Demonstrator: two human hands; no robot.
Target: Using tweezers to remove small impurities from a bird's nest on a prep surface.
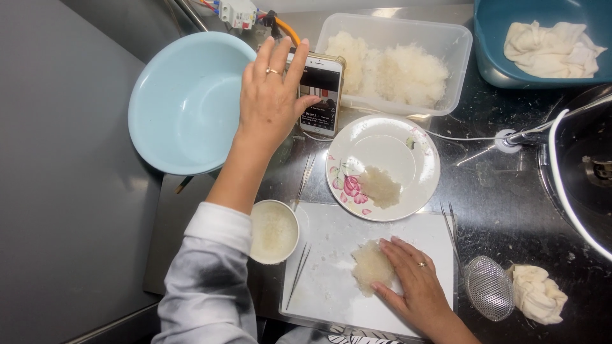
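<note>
Head view, looking down: translucent whitish lump (371,266) flat on a white cutting board (331,286), near the board's middle. Right hand (417,286) laid against the lump's right edge, fingers nearly straight and together, palm down, gripping nothing. Two pairs of tweezers (297,275) at the board's left edge, one more (451,229) at its right. Just beyond the board, a floral plate (411,159) carrying a smaller piece of the same pale stuff (380,186). Left of the board, a small white cup (274,232) of cloudy liquid, partly under the left sleeve. Farther up, left hand (271,102) stretched out to a smartphone (323,94) propped upright, fingers spread wide over its left edge, thumb on the lit screen. Pale blue bowl (185,108) beside the phone on the left; clear tub (446,57) of white shreds behind it. On the dark surface (503,210) at right, a mesh strainer (488,288) and a crumpled cloth (537,292); another cloth in a blue basin (494,38) at top right.
</note>
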